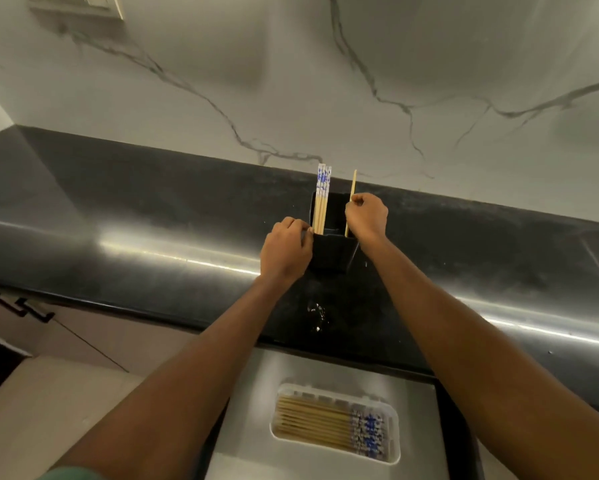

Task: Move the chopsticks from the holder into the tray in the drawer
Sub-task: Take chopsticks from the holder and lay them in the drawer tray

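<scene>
**One chopstick pinched at the holder**

The black holder [332, 251] stands upright on the dark countertop [152, 209], close in front of the marble-veined wall [291, 81].

The left hand [284, 252] is on the holder's left side. Its fingers are curled over the left rim and grip the wall there.

The right hand [369, 216] is at the holder's right rim, with thumb and fingertips pressed together around a single chopstick [352, 183]. This plain wooden stick stands nearly upright. Its top rises above the hand and its lower end is inside the holder's right part.

A bundle of chopsticks [322, 195] with blue-and-white patterned tops stands in the holder's left part. It leans slightly and pokes well above the rim, apart from the pinched stick.

Nearer the person than the holder, and below the countertop's front edge, the drawer [256, 393] is pulled open. A white tray [393, 441] sits in it, and the laid chopsticks [318, 424] lie flat in the tray, side by side. Their patterned ends point to the tray's right.

Far to the holder's left, below the countertop, a dark cabinet handle [21, 308] shows.
</scene>
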